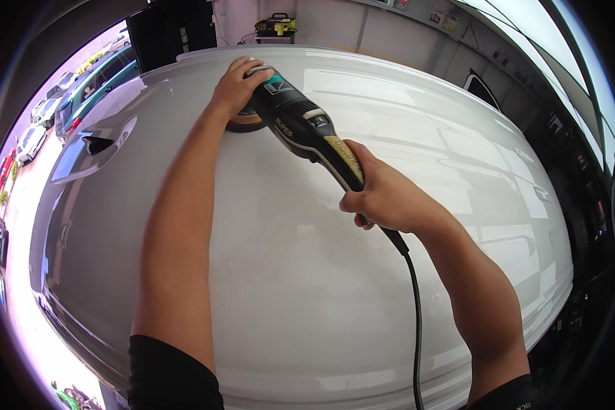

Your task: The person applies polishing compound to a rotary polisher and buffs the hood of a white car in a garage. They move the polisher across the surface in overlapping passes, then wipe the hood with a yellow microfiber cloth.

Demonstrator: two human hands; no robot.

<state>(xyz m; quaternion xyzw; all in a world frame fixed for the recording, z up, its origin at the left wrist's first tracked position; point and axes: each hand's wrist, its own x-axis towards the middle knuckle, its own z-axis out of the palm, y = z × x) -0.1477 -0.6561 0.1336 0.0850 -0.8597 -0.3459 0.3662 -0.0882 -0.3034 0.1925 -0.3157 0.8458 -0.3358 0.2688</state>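
Observation:
A black corded car polisher (297,116) lies slantwise over the white car roof (287,273), its head at the far end. My left hand (239,85) is closed over the polisher's head, fingers curled around its top. Farther down, my right hand (386,188) wraps the rear handle beside a yellow label. Beneath the head, part of a round polishing pad (244,123) shows against the roof; my left hand and the tool hide the rest. The black power cord (417,307) runs from the handle's end down across the roof to the lower edge.
A black shark-fin antenna (98,144) rises from the roof at left. At the back stands a yellow-and-black machine (276,25), beside a large black panel (174,34). Shelving with bottles (444,19) lines the far right wall. Parked cars (48,113) show outside at left.

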